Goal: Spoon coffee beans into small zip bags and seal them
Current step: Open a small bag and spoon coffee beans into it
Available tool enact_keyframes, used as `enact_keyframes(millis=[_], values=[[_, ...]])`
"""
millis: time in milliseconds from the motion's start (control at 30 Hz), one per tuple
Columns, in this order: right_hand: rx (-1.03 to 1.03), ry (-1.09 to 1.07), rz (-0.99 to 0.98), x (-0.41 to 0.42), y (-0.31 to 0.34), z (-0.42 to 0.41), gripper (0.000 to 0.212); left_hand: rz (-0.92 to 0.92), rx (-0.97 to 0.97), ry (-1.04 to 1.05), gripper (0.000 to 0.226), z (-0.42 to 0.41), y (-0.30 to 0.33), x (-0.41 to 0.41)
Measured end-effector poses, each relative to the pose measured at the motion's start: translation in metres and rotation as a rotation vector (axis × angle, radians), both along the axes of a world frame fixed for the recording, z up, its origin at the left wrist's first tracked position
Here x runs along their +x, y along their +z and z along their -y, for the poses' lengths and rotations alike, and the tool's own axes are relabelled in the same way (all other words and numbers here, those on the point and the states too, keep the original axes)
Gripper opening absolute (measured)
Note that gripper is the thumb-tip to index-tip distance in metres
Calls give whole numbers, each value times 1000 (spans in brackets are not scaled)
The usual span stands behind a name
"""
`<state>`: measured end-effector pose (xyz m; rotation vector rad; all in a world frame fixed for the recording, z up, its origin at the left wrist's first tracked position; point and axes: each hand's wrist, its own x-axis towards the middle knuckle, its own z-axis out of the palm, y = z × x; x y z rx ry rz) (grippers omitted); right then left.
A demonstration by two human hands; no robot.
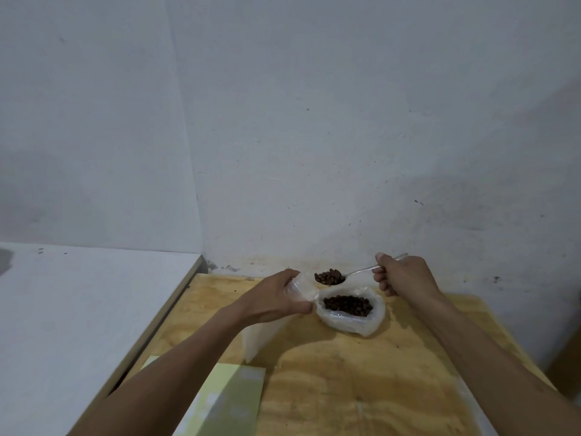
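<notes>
1. The left hand (276, 298) holds a small clear zip bag (300, 289) with its mouth turned to the right. The thumb is under the bag and the other fingers are curled over it, so the bag is pinched between them.
2. The right hand (404, 275) is closed around the handle of a metal spoon (355, 272). The handle end comes out above the thumb.
3. The bowl of the spoon is full of coffee beans (328, 276). It is in the air, just beside the open mouth of the zip bag and above the larger bag.
4. The larger plastic bag (349, 322) stands open on the tabletop (361, 372), near the far edge and about in the middle of it. Its rim is rolled down, and a heap of dark beans (347, 305) lies inside.
5. A stack of flat clear bags (261, 339) lies on the tabletop under the left wrist, partly hidden by the arm.
6. A pale yellow-green sheet (226, 401) lies at the near left part of the tabletop and reaches the near edge of the view.
7. The tabletop is of light plywood. Its far edge meets a white wall (314, 121), and a white surface (78, 309) lies along its left edge.
</notes>
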<state>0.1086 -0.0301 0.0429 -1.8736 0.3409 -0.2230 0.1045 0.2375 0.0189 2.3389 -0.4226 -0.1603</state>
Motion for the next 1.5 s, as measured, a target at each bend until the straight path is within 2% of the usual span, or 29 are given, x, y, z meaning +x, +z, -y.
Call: enact_keyframes(millis=[133, 233, 433, 600, 700, 800, 867, 1000, 1100, 1167, 1333, 1400, 1500], values=[[-55, 78, 78, -8, 5, -23, 41, 18, 2, 22, 27, 0, 3, 1], [-81, 127, 140, -14, 6, -32, 42, 12, -22, 43, 24, -5, 5, 0], [-141, 179, 276, -26, 5, -45, 38, 0, -27, 121, 28, -16, -1, 3], [-242, 171, 381, -29, 3, -42, 38, 0, 0, 131, 48, -23, -3, 4], [-422, 86, 428, -24, 4, -28, 41, 8, 15, 130, 48, -24, -2, 3], [-650, -6, 382, -20, 4, -10, 46, 11, 40, 121, 70, -23, -5, 7], [-733, -62, 310, -22, 1, 1, 47, 16, 55, 111, 82, -20, -6, 8], [-859, -92, 177, -29, -12, 10, 46, 5, 43, 84, 79, -9, -7, 7], [-775, -80, 105, -28, -29, 7, 51, -2, 44, 66, 81, -1, -9, 8], [-621, -84, 60, -26, -39, 4, 54, 2, 55, 53, 82, 2, -8, 8], [-182, -115, -103, -21, -54, 4, 45, 24, 74, 41, 89, 2, -6, 7], [-111, -129, -105, -20, -52, 8, 45, 32, 77, 41, 91, 0, -3, 7], [-59, -149, -76, -20, -40, 13, 43, 49, 40, 36, 78, -3, 1, 6]])
